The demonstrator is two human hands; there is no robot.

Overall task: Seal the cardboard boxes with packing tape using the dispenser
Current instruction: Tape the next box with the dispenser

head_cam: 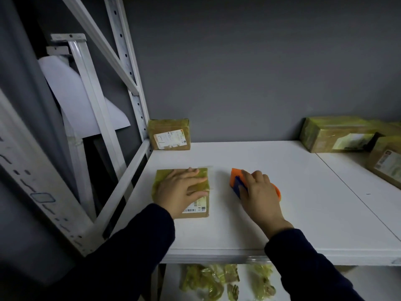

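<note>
Crumpled yellowish tape scraps (217, 281) lie at 6 o'clock, below the white shelf board (303, 203). Left hand (180, 190) rests flat, fingers spread, on the small yellow-taped cardboard box (200, 211) at 10 o'clock. Right hand (259, 196) grips the orange-and-blue plastic tape dispenser (235, 179) at 1 o'clock, near the box but apart. A labelled taped carton (170, 135) stands at 11 o'clock by the wall.

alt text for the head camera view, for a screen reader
A person's left hand presses flat on a small taped cardboard box on a white shelf, while the right hand grips an orange and blue tape dispenser beside it. More taped boxes sit at the back corner and far right.
</note>
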